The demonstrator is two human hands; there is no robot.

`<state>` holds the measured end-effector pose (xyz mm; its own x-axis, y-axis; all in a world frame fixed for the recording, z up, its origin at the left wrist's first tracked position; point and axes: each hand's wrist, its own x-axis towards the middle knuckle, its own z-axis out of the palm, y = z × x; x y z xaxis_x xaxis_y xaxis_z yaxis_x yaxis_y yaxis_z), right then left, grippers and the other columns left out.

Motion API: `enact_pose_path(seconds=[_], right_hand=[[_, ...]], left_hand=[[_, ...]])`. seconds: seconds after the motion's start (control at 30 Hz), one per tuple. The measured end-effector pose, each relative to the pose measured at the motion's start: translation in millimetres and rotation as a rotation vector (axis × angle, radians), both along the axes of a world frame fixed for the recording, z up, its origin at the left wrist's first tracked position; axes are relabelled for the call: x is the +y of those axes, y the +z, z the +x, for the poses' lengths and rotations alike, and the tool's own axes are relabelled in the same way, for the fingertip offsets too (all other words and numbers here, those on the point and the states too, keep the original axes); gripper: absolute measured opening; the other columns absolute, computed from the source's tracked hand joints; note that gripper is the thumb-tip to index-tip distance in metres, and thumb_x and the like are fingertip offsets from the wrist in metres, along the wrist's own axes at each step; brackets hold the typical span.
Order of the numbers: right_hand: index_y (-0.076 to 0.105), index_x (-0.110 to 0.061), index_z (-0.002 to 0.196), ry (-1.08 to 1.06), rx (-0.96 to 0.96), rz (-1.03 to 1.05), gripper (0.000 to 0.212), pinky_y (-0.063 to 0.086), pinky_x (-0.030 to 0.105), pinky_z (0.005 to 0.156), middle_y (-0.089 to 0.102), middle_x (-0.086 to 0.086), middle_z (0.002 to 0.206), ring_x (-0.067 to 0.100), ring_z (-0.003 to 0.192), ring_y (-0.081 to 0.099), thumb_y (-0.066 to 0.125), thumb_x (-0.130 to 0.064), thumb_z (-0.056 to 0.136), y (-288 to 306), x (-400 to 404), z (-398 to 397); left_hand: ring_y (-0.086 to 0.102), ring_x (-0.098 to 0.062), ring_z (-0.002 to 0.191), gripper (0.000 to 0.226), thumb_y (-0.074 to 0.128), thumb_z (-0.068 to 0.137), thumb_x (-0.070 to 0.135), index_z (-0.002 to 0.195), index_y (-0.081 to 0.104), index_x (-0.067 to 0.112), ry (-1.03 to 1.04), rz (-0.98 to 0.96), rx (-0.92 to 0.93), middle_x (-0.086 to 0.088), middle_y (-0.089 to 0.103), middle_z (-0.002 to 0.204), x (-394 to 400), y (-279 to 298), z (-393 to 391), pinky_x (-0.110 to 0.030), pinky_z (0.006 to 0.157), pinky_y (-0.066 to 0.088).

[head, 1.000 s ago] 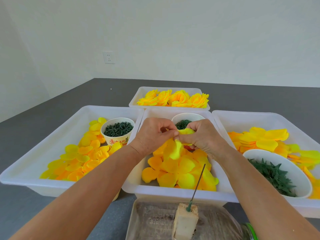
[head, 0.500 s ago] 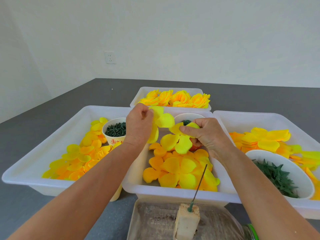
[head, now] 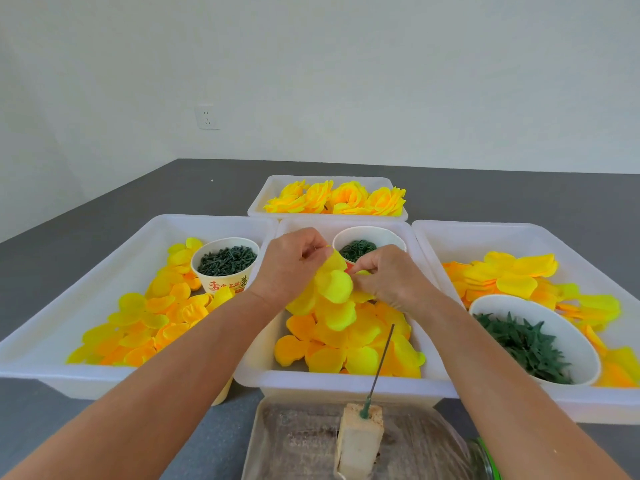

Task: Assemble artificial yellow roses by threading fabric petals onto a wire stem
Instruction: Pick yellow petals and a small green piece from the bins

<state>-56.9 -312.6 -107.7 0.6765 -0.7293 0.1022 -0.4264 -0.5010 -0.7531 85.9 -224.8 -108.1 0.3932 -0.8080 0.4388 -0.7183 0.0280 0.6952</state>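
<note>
Over the middle white tray (head: 341, 382) both hands meet on one cluster of yellow fabric petals (head: 334, 285). The left hand (head: 287, 268) pinches the upper edge of the cluster between thumb and fingertips, its grip clenched on the fabric. The right hand (head: 391, 278) pinches the cluster from the other side, fingers curled in, grasping the same petals. The cluster hangs just above the loose pile of yellow and orange petals (head: 346, 344) lying in that tray.

The wire stem (head: 381, 362) stands tilted in a pale block (head: 358, 441) near the front edge of the grey bench (head: 519, 195), bare of petals, and the block sits in a clear shallow tray (head: 277, 445).

A paper cup (head: 224, 268) in the left tray (head: 52, 351) holds small dark green pieces and bears red printed characters on its side, too blurred to read fully. A second cup (head: 369, 242), behind the hands in the middle tray, holds dark green rings. A white bowl (head: 533, 337) in the right tray (head: 519, 237) holds dark green star-shaped pieces, with more petals around it. The far tray (head: 327, 197) holds finished yellow roses (head: 346, 199). A white wall socket (head: 207, 116) shows on the wall behind.
</note>
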Motion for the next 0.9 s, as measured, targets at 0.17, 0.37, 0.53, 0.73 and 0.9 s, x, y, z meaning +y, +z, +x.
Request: enact_pose_path(seconds=[0.17,0.37,0.53,0.73,0.9], right_hand=[[0.075,-0.014,0.089,0.038,0.075,-0.063,0.011,0.053,0.038,0.085,0.072,0.005,0.09,0.021,0.089,0.064,0.073,-0.018,0.079,2,3,-5],[0.07,-0.015,0.085,-0.011,0.238,-0.24,0.006,0.048,0.029,0.073,0.062,0.003,0.085,0.021,0.085,0.057,0.07,-0.019,0.081,14,8,-12],[0.066,-0.006,0.1,-0.058,0.313,-0.436,0.019,0.04,0.027,0.07,0.057,0.008,0.088,0.025,0.088,0.055,0.058,-0.007,0.082,24,12,-24],[0.071,-0.003,0.084,-0.267,0.07,-0.391,0.02,0.05,0.032,0.077,0.07,0.011,0.088,0.024,0.084,0.062,0.054,-0.014,0.086,40,-8,-62],[0.066,-0.001,0.068,-0.629,-0.113,-0.324,0.026,0.048,0.033,0.068,0.068,0.014,0.074,0.03,0.077,0.063,0.065,-0.024,0.08,50,-51,-112]], left_hand=[[0.052,-0.008,0.063,0.01,0.065,0.084,0.006,0.077,0.06,0.012,-0.051,0.093,0.014,0.001,0.061,0.071,0,-2,-1,-0.021,0.062,0.04],[0.063,-0.013,0.081,0.008,0.066,0.082,0.01,0.089,0.065,0.013,-0.092,0.275,-0.085,-0.002,0.071,0.087,-2,-3,-5,-0.024,0.074,0.049],[0.051,-0.013,0.077,0.005,0.065,0.084,0.008,0.087,0.066,0.005,-0.177,0.388,-0.365,0.008,0.057,0.075,2,-5,-15,-0.002,0.063,0.034],[0.056,-0.007,0.072,0.003,0.068,0.081,0.016,0.078,0.069,0.015,-0.044,0.257,-0.338,0.007,0.065,0.078,-5,18,-15,-0.017,0.069,0.042],[0.058,-0.011,0.071,0.006,0.067,0.082,0.008,0.077,0.07,0.01,-0.079,0.101,-0.295,0.003,0.064,0.074,-27,44,-32,-0.009,0.064,0.04]])
